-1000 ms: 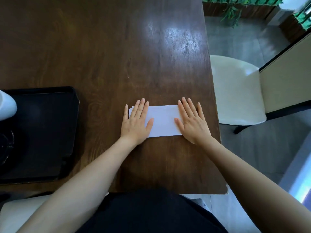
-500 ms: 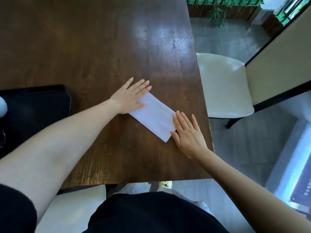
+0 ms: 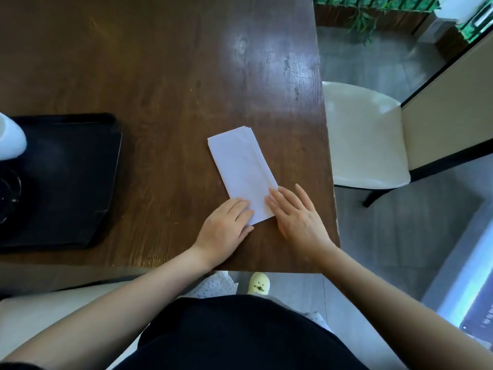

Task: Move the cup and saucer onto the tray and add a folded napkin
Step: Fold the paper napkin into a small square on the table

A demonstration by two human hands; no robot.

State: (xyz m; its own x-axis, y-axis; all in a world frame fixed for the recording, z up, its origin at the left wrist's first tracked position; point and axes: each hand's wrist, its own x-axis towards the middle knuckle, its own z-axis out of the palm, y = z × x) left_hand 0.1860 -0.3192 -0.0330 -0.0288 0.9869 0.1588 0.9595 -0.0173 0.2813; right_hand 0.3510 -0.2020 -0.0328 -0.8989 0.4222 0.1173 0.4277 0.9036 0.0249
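Observation:
A white napkin [image 3: 244,172], folded into a long strip, lies on the brown wooden table [image 3: 165,76] near its right edge, running away from me. My left hand [image 3: 226,228] has its fingertips on the strip's near left corner. My right hand [image 3: 297,217] rests flat on the near right corner. Both hands press the napkin down with fingers together. A black tray [image 3: 77,177] sits at the left edge of the view. On it I see part of a white cup [image 3: 10,137] and a dark saucer [image 3: 6,193], both cut off by the frame.
The table's right edge is close beside my right hand and its near edge is just below my wrists. A cream chair [image 3: 365,137] stands to the right of the table. Another pale seat [image 3: 40,316] is at the lower left.
The napkin has turned from lying across me to pointing away from me. My left hand came back from the far end to the near end, beside my right hand.

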